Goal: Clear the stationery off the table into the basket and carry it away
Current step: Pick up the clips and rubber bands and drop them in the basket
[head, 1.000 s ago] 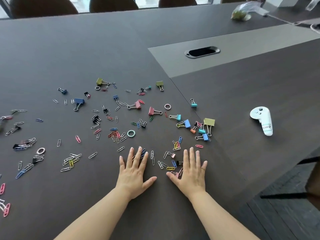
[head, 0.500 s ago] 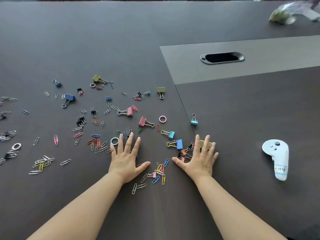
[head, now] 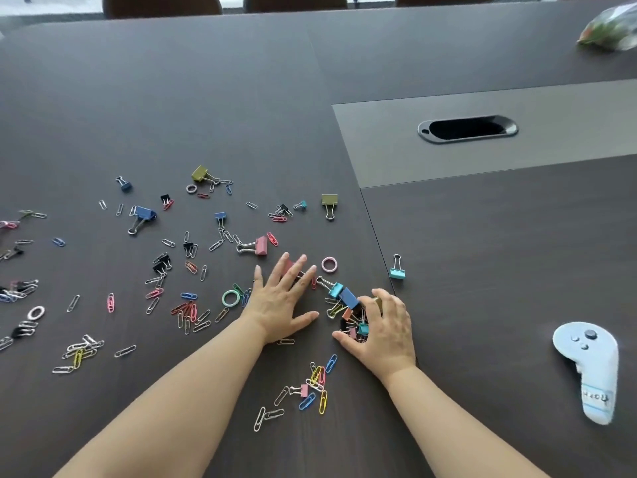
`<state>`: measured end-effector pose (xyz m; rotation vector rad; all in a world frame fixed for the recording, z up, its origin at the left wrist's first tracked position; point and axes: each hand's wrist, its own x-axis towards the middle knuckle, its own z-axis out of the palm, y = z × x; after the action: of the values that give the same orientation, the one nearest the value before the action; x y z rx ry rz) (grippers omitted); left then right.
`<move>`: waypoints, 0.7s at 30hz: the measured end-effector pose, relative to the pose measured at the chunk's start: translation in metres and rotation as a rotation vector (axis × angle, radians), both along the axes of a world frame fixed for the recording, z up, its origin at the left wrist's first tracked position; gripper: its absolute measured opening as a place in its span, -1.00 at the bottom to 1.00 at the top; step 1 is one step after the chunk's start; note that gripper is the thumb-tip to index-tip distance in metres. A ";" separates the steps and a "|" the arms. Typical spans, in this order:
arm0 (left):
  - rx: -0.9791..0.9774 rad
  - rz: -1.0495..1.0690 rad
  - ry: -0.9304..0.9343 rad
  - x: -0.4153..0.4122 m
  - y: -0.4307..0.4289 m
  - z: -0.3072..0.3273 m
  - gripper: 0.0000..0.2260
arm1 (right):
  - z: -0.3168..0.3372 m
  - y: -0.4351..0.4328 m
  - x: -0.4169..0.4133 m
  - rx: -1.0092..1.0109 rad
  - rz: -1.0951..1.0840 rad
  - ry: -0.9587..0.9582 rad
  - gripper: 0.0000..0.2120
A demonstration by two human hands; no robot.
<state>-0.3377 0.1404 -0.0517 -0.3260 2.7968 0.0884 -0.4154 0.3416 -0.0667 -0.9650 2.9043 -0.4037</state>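
My right hand (head: 382, 326) is curling round a heap of binder clips (head: 348, 305) toward the near edge of the table (head: 206, 98); my left hand (head: 279, 301) is lying flat and spread beside it.

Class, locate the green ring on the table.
Head view, centre: the green ring lies just left of the left hand, right of a cluster of red paper clips.
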 end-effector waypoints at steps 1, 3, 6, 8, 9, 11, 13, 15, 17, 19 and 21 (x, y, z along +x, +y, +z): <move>0.000 0.005 0.004 -0.002 0.000 -0.003 -0.29 | -0.001 -0.001 -0.001 0.002 -0.005 0.014 -0.34; -0.005 0.032 0.114 0.001 0.003 -0.006 -0.33 | -0.004 -0.001 -0.001 -0.010 -0.004 0.044 -0.38; 0.025 0.103 0.410 0.015 0.003 -0.015 -0.57 | -0.008 -0.003 -0.001 -0.068 0.041 0.094 -0.53; 0.027 0.171 0.514 0.027 0.002 -0.019 -0.70 | -0.008 -0.007 -0.002 -0.112 0.060 0.116 -0.60; 0.028 0.192 0.520 0.031 0.002 -0.018 -0.73 | -0.008 -0.009 -0.002 -0.128 0.072 0.126 -0.63; 0.029 0.206 0.508 0.037 0.001 -0.016 -0.72 | -0.009 -0.009 -0.001 -0.143 0.103 0.152 -0.67; 0.065 0.218 0.468 0.040 0.001 -0.007 -0.67 | -0.009 -0.008 0.001 -0.154 0.126 0.152 -0.69; 0.072 0.222 0.453 0.048 0.000 0.002 -0.64 | -0.008 -0.008 0.005 -0.155 0.141 0.137 -0.68; 0.059 0.197 0.379 0.062 0.000 0.007 -0.57 | -0.008 -0.007 0.012 -0.133 0.159 0.133 -0.61; 0.085 0.167 0.250 0.080 0.001 0.006 -0.41 | -0.009 -0.005 0.019 -0.080 0.149 0.133 -0.52; 0.113 0.163 0.141 0.096 0.001 0.001 -0.28 | -0.008 -0.005 0.024 -0.026 0.106 0.124 -0.45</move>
<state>-0.2421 0.1417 -0.0510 -0.5382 2.8833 0.3178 -0.3916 0.3370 -0.0749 -1.1827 2.9458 -0.3885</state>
